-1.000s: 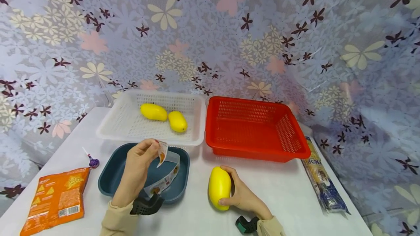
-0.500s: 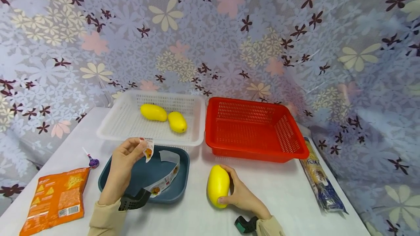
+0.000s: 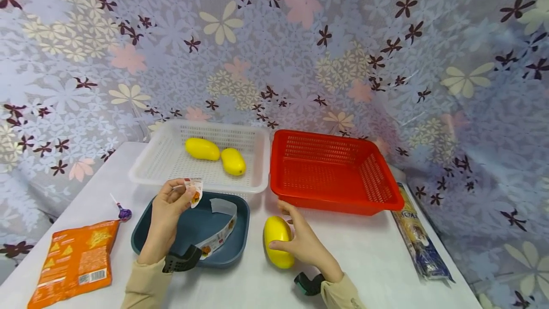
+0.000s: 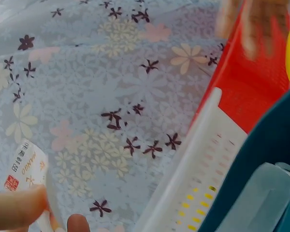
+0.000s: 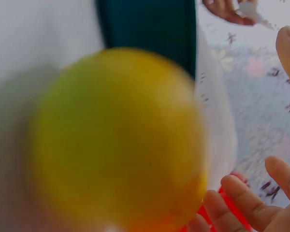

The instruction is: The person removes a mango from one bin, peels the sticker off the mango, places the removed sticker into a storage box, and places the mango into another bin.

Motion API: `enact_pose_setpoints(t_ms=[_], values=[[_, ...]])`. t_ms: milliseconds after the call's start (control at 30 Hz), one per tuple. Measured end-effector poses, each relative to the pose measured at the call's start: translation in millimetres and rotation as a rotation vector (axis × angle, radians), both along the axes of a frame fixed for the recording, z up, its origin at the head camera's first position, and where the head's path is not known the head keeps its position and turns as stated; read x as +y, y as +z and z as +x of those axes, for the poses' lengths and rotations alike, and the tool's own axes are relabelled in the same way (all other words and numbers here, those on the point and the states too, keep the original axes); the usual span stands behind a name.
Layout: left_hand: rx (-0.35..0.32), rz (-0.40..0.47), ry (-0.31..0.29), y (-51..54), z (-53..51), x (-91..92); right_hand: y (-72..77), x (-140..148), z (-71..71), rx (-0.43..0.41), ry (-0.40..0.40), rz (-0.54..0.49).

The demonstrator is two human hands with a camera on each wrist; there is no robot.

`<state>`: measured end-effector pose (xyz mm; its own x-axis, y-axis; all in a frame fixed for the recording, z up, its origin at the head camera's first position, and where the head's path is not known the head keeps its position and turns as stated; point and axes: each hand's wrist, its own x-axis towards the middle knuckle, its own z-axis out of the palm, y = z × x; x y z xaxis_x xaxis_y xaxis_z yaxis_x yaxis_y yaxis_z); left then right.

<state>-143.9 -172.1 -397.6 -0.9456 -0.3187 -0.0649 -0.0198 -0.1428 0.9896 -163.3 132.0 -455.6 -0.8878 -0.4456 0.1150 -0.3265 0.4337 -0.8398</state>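
Observation:
My left hand (image 3: 166,216) pinches a small white label (image 3: 196,193) between thumb and fingers, above the dark blue tray (image 3: 188,230). In the left wrist view, "MANGO" is printed on that label (image 4: 33,164). A strip of labels (image 3: 223,234) curves inside the tray. Right of the tray, a yellow mango (image 3: 274,229) lies on the white table. Beside it is my right hand (image 3: 305,240), fingers extended and thumb over the mango in the head view. The right wrist view has the fingers spread, with the blurred mango (image 5: 121,140) in front.
Behind the tray stands a white basket (image 3: 139,168) with two yellow mangoes (image 3: 202,149). A red basket (image 3: 326,170) is to its right. An orange snack bag (image 3: 77,261) and a lollipop (image 3: 125,214) lie at left. A long printed packet (image 3: 422,240) lies at far right.
The left hand has moved left with the label. My right hand has let go of the mango, its fingers lifting and straightening. The mango now lies slightly further left.

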Motion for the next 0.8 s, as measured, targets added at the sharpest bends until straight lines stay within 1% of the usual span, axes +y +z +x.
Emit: enact_pose_setpoints(t_ms=[100,200,300,400,533,633,700,800], values=[[-0.021,-0.023,-0.004,-4.1,-3.4,0.2,12.4,-13.1,-1.9,0.025,0.007,-0.002],[-0.042,-0.054,-0.017,-9.2,-7.1,0.7,22.0,-26.6,-3.6,0.062,0.049,0.0],[-0.057,-0.076,-0.037,-15.0,-10.7,0.7,28.8,-40.3,-5.1,0.128,0.1,0.024],[-0.087,-0.084,-0.062,-21.4,-13.8,-1.2,33.1,-55.3,-6.1,0.188,0.15,0.075],[-0.118,-0.075,-0.066,-28.8,-17.0,-4.0,39.3,-75.7,-8.5,0.264,0.226,0.181],[-0.119,-0.075,-0.046,-32.2,-18.3,-5.1,42.7,-89.5,-11.0,0.287,0.275,0.277],[-0.111,-0.083,-0.036,-33.8,-19.1,-5.1,42.9,-97.0,-12.9,0.287,0.286,0.351],[-0.101,-0.092,-0.021,-34.7,-20.5,-4.2,39.8,-105.7,-16.7,0.311,0.296,0.449]])
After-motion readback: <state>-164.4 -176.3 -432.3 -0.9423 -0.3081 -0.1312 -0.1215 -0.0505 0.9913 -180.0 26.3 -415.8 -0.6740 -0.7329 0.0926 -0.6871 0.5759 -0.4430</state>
